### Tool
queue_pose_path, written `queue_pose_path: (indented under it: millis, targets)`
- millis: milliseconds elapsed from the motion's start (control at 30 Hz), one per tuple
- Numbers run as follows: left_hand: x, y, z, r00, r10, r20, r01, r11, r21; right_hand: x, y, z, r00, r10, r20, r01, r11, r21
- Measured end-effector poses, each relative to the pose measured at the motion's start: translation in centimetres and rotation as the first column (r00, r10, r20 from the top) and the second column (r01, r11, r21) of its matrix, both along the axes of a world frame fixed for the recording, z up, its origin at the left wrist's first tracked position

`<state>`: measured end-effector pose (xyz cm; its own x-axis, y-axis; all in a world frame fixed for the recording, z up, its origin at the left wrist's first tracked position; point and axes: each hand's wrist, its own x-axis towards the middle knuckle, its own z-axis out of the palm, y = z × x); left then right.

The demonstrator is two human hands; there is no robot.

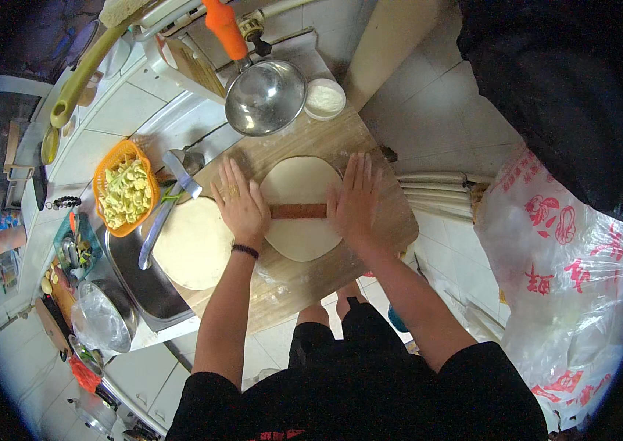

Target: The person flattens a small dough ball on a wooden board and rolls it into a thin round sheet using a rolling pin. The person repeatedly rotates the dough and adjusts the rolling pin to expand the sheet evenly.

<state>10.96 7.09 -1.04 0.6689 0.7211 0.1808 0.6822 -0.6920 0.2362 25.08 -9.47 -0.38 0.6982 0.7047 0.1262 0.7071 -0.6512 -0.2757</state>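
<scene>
A brown wooden rolling pin lies across a round sheet of rolled dough. My left hand rests flat over the pin's left end, fingers stretched out and not wrapped around it. Over the right end lies my right hand, also with straight fingers and slightly blurred. Both hands hide the pin's ends. The dough sits on a floured wooden board. Left of my left hand is a second round dough sheet, partly covered by that hand.
An orange basket of cauliflower florets stands beyond the sink, near the faucet. At the board's far edge are a steel strainer or ladle with an orange handle and a bowl of flour. A plastic bag hangs at right.
</scene>
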Motion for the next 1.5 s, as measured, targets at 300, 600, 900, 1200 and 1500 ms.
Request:
queue_pose_path:
  millis: [300, 600, 900, 1200, 1500]
  targets:
    - [-7.6, -5.3, 1.0, 0.971, -0.096, -0.218, 0.047, 0.974, -0.22, -7.1, -7.1, -0.4, 0.984, 0.097, -0.15, -0.1, 0.995, -0.009]
    - [-0.6, -0.4, 0.8, 0.994, -0.108, -0.006, 0.107, 0.993, -0.055, -0.7, -0.3, 0.9, 0.999, 0.021, 0.024, -0.02, 1.0, -0.024]
    - [-8.0, -5.9, 0.2, 0.978, -0.113, -0.173, 0.088, 0.985, -0.148, -8.8, -7.3, -0.8, 0.989, 0.133, -0.065, -0.142, 0.974, -0.175]
    - [-14.5, -10.1, 1.3, 0.961, -0.138, -0.24, 0.064, 0.955, -0.289, -15.0, -12.8, -1.3, 0.959, 0.248, -0.139, -0.255, 0.966, -0.039]
    - [-4.8, -5.4, 3.9, 0.982, -0.072, 0.173, 0.139, 0.899, -0.415, -13.7, -12.1, -1.3, 0.976, 0.213, -0.056, -0.216, 0.974, -0.07]
